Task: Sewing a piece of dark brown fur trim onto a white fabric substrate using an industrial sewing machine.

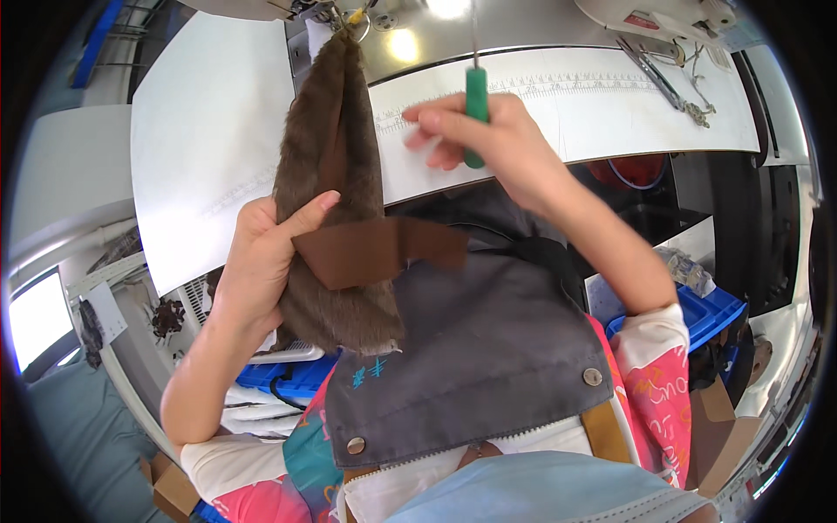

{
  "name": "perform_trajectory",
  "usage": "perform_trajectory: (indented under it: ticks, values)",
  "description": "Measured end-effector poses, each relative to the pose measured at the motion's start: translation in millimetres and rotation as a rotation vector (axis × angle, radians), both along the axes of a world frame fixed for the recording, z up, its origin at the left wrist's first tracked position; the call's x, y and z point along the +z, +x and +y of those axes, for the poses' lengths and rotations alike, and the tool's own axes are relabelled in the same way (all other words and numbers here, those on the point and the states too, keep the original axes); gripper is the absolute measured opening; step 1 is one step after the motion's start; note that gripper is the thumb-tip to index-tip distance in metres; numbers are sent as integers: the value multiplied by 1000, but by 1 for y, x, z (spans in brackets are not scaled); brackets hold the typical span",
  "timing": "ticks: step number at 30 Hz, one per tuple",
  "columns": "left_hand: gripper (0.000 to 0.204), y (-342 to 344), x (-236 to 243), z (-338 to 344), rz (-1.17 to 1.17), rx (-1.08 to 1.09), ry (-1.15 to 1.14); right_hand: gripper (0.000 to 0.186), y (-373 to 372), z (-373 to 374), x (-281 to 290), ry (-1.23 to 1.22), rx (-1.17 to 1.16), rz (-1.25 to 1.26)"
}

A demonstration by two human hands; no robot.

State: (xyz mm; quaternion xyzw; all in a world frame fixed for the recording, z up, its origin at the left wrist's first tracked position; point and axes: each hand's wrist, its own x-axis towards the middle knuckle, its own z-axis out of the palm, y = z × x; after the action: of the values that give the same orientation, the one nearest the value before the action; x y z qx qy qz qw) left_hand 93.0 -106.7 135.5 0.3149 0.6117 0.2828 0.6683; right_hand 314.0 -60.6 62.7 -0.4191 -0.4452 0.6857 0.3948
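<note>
My left hand (261, 253) grips a long brown fur piece (301, 166) by its left edge, thumb on top. The fur's narrow upper end reaches the metal parts of a machine at the top of the view. A flat brown fabric strip (353, 251) lies across the fur beside my left thumb, its free right end blurred. Raised over the white table, my right hand (497, 131) holds a tool with a green handle (475, 109) and a thin metal shaft pointing away. Its fingertips are smeared by motion, and the shaft's tip is too blurred to identify.
A white tabletop (567, 113) with printed ruler marks lies ahead. Tweezers (652, 71) rest at its far right near a machine head (663, 17). Blue trays (697, 314) stand low at both sides. A grey apron (479, 366) covers my lap.
</note>
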Motion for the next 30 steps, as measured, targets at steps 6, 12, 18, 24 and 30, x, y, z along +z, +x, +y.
perform_trajectory:
  ticks: [6,12,18,24,30]
  values:
    - [19,6,10,5,28,-77,-38,18,-46,56,-17,-281,138,51]
    - [20,-2,-8,-2,13,-90,-108,12,-67,27,-7,-378,168,-103]
    - [34,-4,-13,10,358,-540,91,15,-68,-37,-17,-446,12,211]
    - [34,-65,-60,75,779,-408,694,14,-66,-52,-23,-449,-62,298]
    - [46,-13,-94,94,712,-494,1030,12,-63,-52,-29,-429,-63,288]
